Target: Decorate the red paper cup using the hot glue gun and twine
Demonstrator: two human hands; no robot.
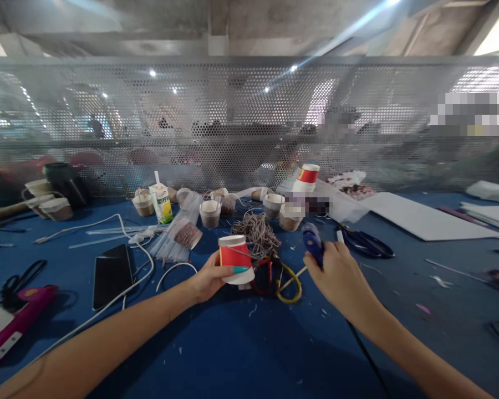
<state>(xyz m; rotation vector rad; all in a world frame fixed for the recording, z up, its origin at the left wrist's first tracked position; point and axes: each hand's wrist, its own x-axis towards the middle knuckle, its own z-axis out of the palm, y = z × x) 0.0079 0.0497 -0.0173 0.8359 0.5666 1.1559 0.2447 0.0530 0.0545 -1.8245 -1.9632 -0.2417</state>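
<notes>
Cup (235,256) and tool (313,244), apart.
Left hand (209,275) closes round the cup; right hand (333,271) clasps the tool at the cup's three o'clock, long axis toward eleven.

In my left hand (216,274) I hold a paper cup (235,256), red around the middle and white below, tilted slightly, its narrower end up and a grey-brown band circling that end. A loose, tangled heap of grey-brown cord (255,234) lies on the table (249,354) just beyond the cup. My right hand (336,271) grips a blue glue gun (313,244), its front end pointing away from me and a little left, apart from the cup.
</notes>
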